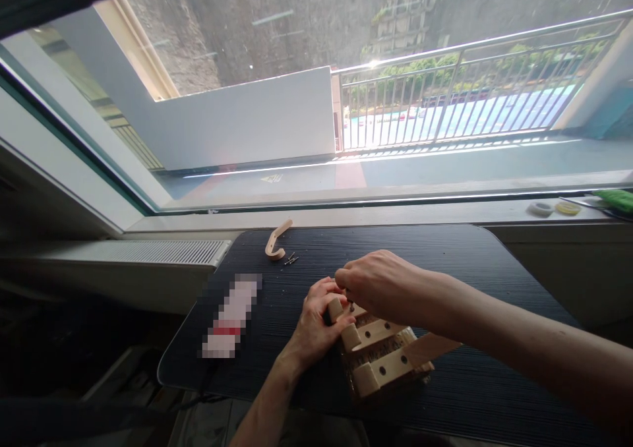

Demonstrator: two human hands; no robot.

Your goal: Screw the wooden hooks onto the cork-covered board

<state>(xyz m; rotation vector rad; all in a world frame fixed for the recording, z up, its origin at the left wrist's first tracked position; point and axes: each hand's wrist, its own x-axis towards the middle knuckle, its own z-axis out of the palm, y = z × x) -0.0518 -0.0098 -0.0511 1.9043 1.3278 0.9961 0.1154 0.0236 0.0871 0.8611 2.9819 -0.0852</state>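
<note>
My left hand (319, 315) is wrapped round the far end of a rack-like piece, its thumb and fingers on the farthest light wooden hook (335, 308). Above that hook my right hand (368, 282) is closed in a pinch. A small dark metal bit (352, 306) shows below its fingers; what the hand grips is mostly hidden. Nearer to me, a second wooden hook (378, 333) and a third wooden hook (393, 366) lie side by side across a patterned base (388, 348), each with dark round screw holes or screw heads.
A loose wooden hook (273, 244) and several screws (291, 259) lie at the back of the dark table (445, 256). A blurred-out pinkish item (231, 316) is on the left. Tape rolls (540, 208) and a green item (613, 200) sit on the windowsill (395, 216).
</note>
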